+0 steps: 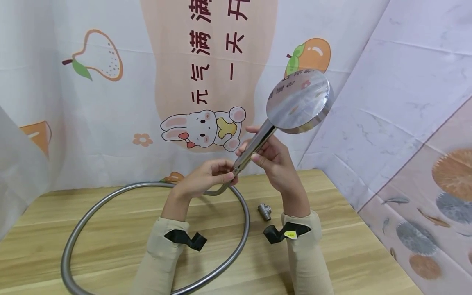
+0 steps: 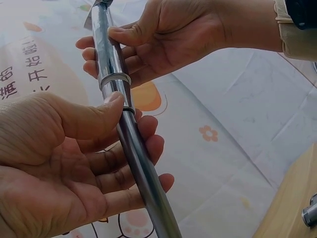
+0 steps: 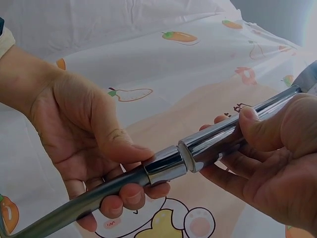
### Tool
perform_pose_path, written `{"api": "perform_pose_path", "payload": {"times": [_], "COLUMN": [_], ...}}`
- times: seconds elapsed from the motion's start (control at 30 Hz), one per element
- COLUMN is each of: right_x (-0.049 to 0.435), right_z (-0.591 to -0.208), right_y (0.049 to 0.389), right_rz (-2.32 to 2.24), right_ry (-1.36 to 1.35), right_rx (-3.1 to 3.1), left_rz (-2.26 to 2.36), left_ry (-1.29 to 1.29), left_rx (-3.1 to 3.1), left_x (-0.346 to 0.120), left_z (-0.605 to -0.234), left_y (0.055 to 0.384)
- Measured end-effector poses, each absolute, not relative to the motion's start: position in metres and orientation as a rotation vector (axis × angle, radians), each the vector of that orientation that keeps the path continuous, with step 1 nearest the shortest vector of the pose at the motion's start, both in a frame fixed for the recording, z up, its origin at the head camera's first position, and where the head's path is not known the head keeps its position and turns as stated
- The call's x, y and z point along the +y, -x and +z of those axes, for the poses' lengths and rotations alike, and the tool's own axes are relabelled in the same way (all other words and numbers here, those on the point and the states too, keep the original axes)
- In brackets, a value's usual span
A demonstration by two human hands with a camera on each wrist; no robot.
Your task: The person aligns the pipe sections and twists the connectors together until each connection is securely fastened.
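Raised above the table is a chrome handheld shower head (image 1: 298, 100) with a round, mirror-like disc. My right hand (image 1: 282, 166) grips its handle (image 3: 223, 139), thumb on one side and fingers behind. Just below, my left hand (image 1: 203, 178) pinches the chrome end nut (image 3: 166, 164) of a grey metal shower hose (image 1: 66, 262) between thumb and fingers. Nut and handle are in line, the nut's end right at the handle's lower rim, where a pale ring shows in the right wrist view. From the left hand, the hose drops into a wide loop on the table.
A small metal pipe fitting (image 1: 264, 212) lies on the wooden table (image 1: 354, 250), right of the hose loop. Behind the table hangs a printed cloth (image 1: 121, 106) with fruit and a rabbit; another patterned cloth (image 1: 405, 102) hangs on the right.
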State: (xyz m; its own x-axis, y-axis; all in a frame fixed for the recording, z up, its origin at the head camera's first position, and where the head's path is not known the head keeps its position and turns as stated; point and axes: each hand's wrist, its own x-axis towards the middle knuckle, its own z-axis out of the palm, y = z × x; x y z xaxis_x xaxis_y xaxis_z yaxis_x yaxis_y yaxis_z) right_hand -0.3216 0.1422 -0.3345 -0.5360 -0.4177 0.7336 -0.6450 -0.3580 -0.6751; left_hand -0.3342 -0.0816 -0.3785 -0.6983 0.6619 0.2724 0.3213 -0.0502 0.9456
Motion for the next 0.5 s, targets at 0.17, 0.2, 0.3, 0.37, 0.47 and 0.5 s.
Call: {"api": "perform_pose_path", "payload": {"times": [0.17, 0.2, 0.3, 0.37, 0.47, 0.5], "right_x": [0.1416, 0.1416, 0.1418, 0.1419, 0.1419, 0.1417], "right_z": [-0.3349, -0.3348, -0.3344, -0.3342, -0.3345, -0.3346], "right_y": [0.323, 0.3229, 0.3224, 0.322, 0.322, 0.3218], "right_rz": [2.006, 2.005, 2.0, 1.997, 1.995, 1.995], "right_ry": [-1.416, -1.416, -1.415, -1.42, -1.428, -1.43], "right_rx": [-1.675, -1.675, -1.677, -1.681, -1.688, -1.69], "left_rz": [1.789, 1.781, 1.767, 1.761, 1.756, 1.751], "left_ry": [-1.071, -1.08, -1.098, -1.105, -1.106, -1.111], "left_rx": [1.95, 1.949, 1.932, 1.928, 1.924, 1.927], "left_x": [-0.0836, -0.0839, -0.0846, -0.0852, -0.086, -0.0861], "left_z": [-0.3778, -0.3774, -0.3762, -0.3757, -0.376, -0.3763], "left_y": [0.3335, 0.3333, 0.3328, 0.3324, 0.3324, 0.3326]}}
